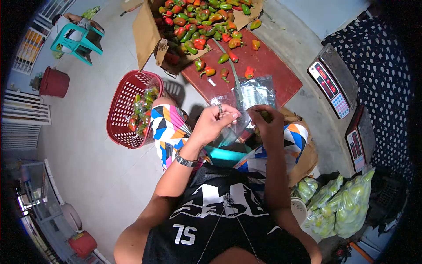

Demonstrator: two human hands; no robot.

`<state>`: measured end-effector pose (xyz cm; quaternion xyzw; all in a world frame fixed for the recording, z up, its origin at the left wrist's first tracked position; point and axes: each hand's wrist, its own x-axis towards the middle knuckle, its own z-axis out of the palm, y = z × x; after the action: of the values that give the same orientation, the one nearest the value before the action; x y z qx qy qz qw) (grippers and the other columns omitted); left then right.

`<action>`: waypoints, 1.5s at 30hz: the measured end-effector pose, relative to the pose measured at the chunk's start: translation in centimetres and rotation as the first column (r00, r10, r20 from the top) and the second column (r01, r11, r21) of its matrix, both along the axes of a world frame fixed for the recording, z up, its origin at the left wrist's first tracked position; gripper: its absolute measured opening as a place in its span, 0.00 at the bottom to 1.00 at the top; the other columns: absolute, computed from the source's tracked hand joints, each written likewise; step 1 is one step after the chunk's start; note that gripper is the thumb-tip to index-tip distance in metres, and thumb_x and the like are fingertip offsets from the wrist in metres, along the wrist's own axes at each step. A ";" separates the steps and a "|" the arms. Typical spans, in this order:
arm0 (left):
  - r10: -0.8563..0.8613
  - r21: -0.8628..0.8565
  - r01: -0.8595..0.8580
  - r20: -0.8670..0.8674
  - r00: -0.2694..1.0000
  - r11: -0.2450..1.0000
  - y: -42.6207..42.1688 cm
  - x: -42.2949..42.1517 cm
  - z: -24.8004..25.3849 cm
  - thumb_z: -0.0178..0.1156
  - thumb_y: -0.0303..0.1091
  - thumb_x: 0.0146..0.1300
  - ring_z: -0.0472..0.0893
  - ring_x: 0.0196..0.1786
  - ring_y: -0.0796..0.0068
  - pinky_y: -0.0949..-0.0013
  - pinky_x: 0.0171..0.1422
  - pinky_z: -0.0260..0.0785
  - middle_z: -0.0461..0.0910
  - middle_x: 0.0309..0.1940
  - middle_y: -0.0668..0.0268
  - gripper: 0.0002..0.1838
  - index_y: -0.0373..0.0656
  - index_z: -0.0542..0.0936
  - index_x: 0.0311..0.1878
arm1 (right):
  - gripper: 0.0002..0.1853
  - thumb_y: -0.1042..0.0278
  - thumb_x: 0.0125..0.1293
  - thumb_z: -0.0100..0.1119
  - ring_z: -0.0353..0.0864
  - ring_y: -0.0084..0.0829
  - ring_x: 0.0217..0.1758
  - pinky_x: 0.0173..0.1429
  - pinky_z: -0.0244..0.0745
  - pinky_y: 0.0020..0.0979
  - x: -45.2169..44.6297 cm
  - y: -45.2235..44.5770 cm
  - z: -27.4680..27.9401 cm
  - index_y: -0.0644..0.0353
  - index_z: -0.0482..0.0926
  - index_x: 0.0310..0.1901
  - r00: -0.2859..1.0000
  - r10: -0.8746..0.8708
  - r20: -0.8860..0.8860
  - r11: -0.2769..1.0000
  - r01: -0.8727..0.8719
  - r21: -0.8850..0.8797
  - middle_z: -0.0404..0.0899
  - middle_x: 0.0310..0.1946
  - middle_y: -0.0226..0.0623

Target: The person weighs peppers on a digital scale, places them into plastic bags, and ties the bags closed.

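My left hand, with a ring and a wristwatch, pinches the edge of a clear plastic bag above my lap. Opposite it, my right hand is closed with its fingertips at the bag's other side. Something green, apparently a pepper, shows partly inside that hand; the fingers hide the rest. Just beyond lies a pile of flat clear plastic bags on a red board. Loose peppers, including a red one, are scattered on the board.
An open cardboard box of red and green peppers tips onto the board. At left stands a red basket with bagged peppers. Two digital scales are at right, above bags of green produce. A person sits by a teal chair.
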<state>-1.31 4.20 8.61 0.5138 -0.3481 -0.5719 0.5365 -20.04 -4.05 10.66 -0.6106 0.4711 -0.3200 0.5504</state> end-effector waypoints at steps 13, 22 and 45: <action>0.084 -0.008 -0.083 0.077 0.994 0.997 0.3 0.0 -1.0 0.70 0.30 0.69 0.78 0.34 0.88 0.79 0.40 0.70 0.83 0.31 0.74 0.06 0.37 0.85 0.40 | 0.14 0.60 0.64 0.73 0.79 0.21 0.23 0.31 0.73 0.28 0.4 0.5 1.0 0.64 0.86 0.35 1.000 -0.009 -0.023 0.992 0.012 0.129 0.82 0.23 0.31; 0.037 0.002 -0.037 0.008 0.999 0.999 0.4 -0.1 -1.2 0.67 0.31 0.71 0.75 0.35 0.90 0.80 0.40 0.68 0.82 0.33 0.76 0.07 0.36 0.85 0.46 | 0.12 0.62 0.65 0.71 0.78 0.20 0.21 0.28 0.71 0.26 0.3 0.5 0.2 0.65 0.86 0.36 1.000 0.004 0.012 0.991 -0.006 0.136 0.81 0.22 0.30; -0.036 0.034 0.037 -0.044 0.998 0.999 -0.1 -0.3 -1.0 0.66 0.31 0.72 0.76 0.35 0.89 0.80 0.41 0.69 0.81 0.34 0.76 0.07 0.38 0.83 0.45 | 0.14 0.75 0.62 0.63 0.76 0.19 0.22 0.24 0.70 0.26 0.6 0.7 0.6 0.66 0.83 0.49 0.995 0.063 0.077 0.974 -0.078 0.212 0.79 0.23 0.30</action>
<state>-1.62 4.15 7.57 0.5042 -0.3358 -0.5983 0.5244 -19.43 -3.33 11.28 -0.5524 0.4614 -0.2684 0.6402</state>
